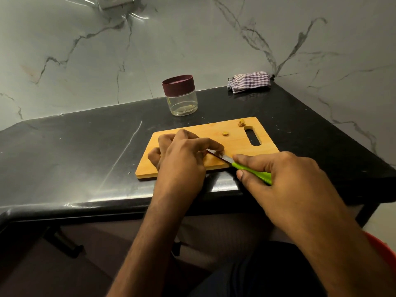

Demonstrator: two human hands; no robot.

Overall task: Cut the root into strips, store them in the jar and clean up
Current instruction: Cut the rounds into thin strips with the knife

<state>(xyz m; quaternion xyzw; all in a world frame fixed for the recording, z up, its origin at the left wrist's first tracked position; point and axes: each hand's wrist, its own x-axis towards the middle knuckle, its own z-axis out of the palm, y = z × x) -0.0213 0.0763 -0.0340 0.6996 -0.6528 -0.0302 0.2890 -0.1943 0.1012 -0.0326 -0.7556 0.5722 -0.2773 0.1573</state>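
Note:
A wooden cutting board (237,137) lies on the black counter near its front edge. My left hand (182,159) rests on the board with curled fingers pressing down on the root, which is hidden under the fingertips. My right hand (285,179) grips a green-handled knife (252,173); its blade points left and runs under my left fingers. Two small yellowish root pieces lie on the board, one (225,133) near the middle and one (241,123) at the far right corner. A clear jar (181,97) with a maroon lid stands closed behind the board.
A folded checked cloth (249,81) lies at the back right of the counter (85,151), against the marble wall. The counter's front edge runs just below the board. Part of a red item (385,251) shows at the lower right.

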